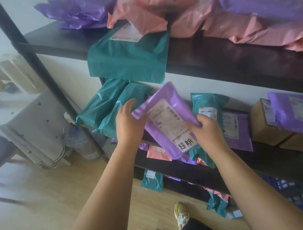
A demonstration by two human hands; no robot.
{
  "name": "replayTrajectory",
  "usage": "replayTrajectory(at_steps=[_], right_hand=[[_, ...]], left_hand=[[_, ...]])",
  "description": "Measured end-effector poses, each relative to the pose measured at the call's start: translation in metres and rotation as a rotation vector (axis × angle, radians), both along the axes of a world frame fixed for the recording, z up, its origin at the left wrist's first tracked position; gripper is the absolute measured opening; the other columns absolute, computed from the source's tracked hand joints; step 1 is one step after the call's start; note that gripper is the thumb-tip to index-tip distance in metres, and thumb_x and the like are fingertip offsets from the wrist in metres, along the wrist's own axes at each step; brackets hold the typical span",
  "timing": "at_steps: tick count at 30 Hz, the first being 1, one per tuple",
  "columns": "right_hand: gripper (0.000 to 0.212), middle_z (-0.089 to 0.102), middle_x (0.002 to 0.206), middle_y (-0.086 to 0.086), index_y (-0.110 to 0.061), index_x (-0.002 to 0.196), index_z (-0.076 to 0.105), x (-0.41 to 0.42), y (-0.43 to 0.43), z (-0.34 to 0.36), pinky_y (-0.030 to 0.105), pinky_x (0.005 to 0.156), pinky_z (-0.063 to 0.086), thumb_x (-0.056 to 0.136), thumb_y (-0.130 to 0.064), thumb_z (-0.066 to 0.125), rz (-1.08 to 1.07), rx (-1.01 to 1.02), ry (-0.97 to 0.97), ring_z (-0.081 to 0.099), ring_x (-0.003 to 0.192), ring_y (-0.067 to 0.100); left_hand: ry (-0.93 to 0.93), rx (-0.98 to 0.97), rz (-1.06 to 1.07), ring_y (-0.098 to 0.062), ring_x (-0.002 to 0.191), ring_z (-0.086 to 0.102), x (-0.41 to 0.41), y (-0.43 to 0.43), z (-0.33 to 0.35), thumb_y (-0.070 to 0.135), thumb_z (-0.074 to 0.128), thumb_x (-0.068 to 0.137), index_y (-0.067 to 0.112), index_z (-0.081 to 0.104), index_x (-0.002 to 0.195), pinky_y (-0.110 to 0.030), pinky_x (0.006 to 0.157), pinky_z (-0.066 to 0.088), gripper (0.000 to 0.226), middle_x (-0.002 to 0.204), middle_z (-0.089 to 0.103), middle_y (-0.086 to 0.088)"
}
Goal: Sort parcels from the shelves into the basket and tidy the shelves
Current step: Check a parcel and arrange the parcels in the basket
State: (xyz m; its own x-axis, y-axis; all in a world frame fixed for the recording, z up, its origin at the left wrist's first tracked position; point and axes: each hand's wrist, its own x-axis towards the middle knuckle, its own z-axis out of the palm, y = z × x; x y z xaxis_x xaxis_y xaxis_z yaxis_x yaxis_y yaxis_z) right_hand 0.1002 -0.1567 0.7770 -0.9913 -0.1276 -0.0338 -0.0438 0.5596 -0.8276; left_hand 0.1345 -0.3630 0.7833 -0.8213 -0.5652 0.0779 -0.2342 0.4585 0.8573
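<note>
Purple parcel (167, 120) sits in the middle of the frame, held up in the air in front of the middle shelf (270, 161). It is tilted, and its white label with black bars and big black writing faces up. The left hand (129, 123) grips its upper left edge, with the fingers going behind the bag. The right hand (205, 127) pinches its right edge between thumb and fingers.

Just behind the right hand a small green parcel (208, 105) stands up on the middle shelf. Beside it, to the right, a flat purple bag (239, 131) lies on the shelf. Further right is a brown box (267, 124) with another purple bag (295, 112) on top of it. Left of the hands, a pile of green bags (106, 107) leans over the shelf's edge.

Below the hands, a pink bag (158, 152) and a little green bag (152, 180) stick out from the lower shelves.

On the top shelf (215, 55), a big green bag (128, 58) hangs down over the front edge. Behind it lie pink bags (230, 23), with purple bags in the upper left (73, 10) of the frame.

At the bottom, a yellow shoe (181, 215) stands on the wooden floor (62, 194)
</note>
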Motion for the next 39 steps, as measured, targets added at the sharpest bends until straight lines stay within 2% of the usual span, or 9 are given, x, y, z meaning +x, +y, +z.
replayTrajectory(at_steps=[3,6,9,15,22,27,31,35,39], right_hand=[[0.009,0.077,0.084,0.001,-0.013,0.090,0.071,-0.003,-0.001,-0.001,0.034,0.067,0.057,0.092,-0.021,0.069,-0.074,-0.304,-0.236,0.075,0.081,0.020],[0.007,0.078,0.092,0.008,-0.011,0.095,0.072,0.001,-0.006,-0.005,0.038,0.081,0.057,0.089,-0.014,0.072,-0.083,-0.561,-0.426,0.075,0.089,0.029],[0.011,0.078,0.095,0.012,-0.008,0.099,0.071,0.007,-0.011,-0.006,0.037,0.075,0.060,0.089,-0.011,0.070,-0.069,-0.630,-0.497,0.075,0.088,0.031],[0.009,0.077,0.097,0.013,-0.007,0.098,0.071,0.008,-0.013,-0.004,0.037,0.078,0.060,0.089,-0.010,0.070,-0.069,-0.692,-0.500,0.075,0.088,0.029],[0.010,0.077,0.097,0.013,-0.006,0.096,0.070,0.011,-0.005,-0.009,0.044,0.087,0.058,0.088,-0.011,0.071,-0.177,-0.723,-0.466,0.074,0.095,0.033],[0.020,0.076,0.103,0.013,-0.005,0.107,0.070,0.023,0.024,-0.018,0.049,0.090,0.057,0.089,-0.014,0.071,-0.296,-0.749,-0.436,0.074,0.097,0.031],[0.025,0.075,0.106,0.015,-0.002,0.114,0.068,0.045,0.059,-0.021,0.045,0.087,0.058,0.090,-0.012,0.069,-0.322,-0.780,-0.441,0.073,0.098,0.032],[0.030,0.075,0.108,0.015,-0.006,0.119,0.067,0.065,0.109,-0.024,0.048,0.092,0.056,0.089,-0.010,0.070,-0.302,-0.738,-0.457,0.073,0.099,0.033],[0.026,0.077,0.099,0.014,-0.007,0.109,0.071,0.086,0.164,-0.031,0.053,0.091,0.056,0.083,-0.007,0.076,-0.411,-0.692,-0.384,0.074,0.093,0.034]], left_hand=[[-0.082,0.281,-0.006,-0.014,0.112,0.058,0.002,-0.002,-0.008,0.035,0.070,0.088,0.017,0.045,0.142,-0.030,0.091,0.047,0.062,0.132,0.057,0.004],[-0.135,0.608,-0.105,-0.024,0.096,0.072,0.006,0.004,-0.019,0.042,0.068,0.088,0.012,0.065,0.117,-0.042,0.081,0.058,0.042,0.109,0.074,-0.003],[-0.110,0.884,-0.025,-0.033,0.090,0.073,0.009,0.006,-0.025,0.035,0.073,0.085,0.008,0.069,0.102,-0.054,0.083,0.057,0.032,0.095,0.077,-0.010],[-0.090,1.052,0.005,-0.036,0.091,0.073,0.014,0.003,-0.020,0.029,0.076,0.084,0.001,0.067,0.107,-0.055,0.085,0.057,0.038,0.098,0.075,-0.015],[-0.085,1.126,-0.111,-0.038,0.101,0.070,0.016,0.007,-0.021,0.031,0.071,0.087,-0.001,0.065,0.116,-0.056,0.091,0.053,0.044,0.110,0.072,-0.019],[-0.166,1.013,-0.235,-0.036,0.106,0.068,0.020,0.023,-0.032,0.018,0.069,0.090,-0.005,0.065,0.109,-0.047,0.096,0.053,0.030,0.110,0.072,-0.019],[-0.186,0.945,-0.278,-0.035,0.097,0.071,0.023,0.053,-0.037,0.009,0.071,0.087,0.000,0.069,0.093,-0.041,0.086,0.058,0.012,0.104,0.073,-0.019],[-0.195,0.879,-0.330,-0.031,0.093,0.071,0.016,0.098,-0.039,0.008,0.074,0.082,0.004,0.073,0.091,-0.038,0.083,0.057,0.010,0.100,0.074,-0.016],[-0.253,0.832,-0.454,-0.024,0.082,0.069,0.015,0.154,-0.036,0.006,0.071,0.084,0.006,0.073,0.091,-0.035,0.080,0.057,0.007,0.094,0.075,-0.012]])
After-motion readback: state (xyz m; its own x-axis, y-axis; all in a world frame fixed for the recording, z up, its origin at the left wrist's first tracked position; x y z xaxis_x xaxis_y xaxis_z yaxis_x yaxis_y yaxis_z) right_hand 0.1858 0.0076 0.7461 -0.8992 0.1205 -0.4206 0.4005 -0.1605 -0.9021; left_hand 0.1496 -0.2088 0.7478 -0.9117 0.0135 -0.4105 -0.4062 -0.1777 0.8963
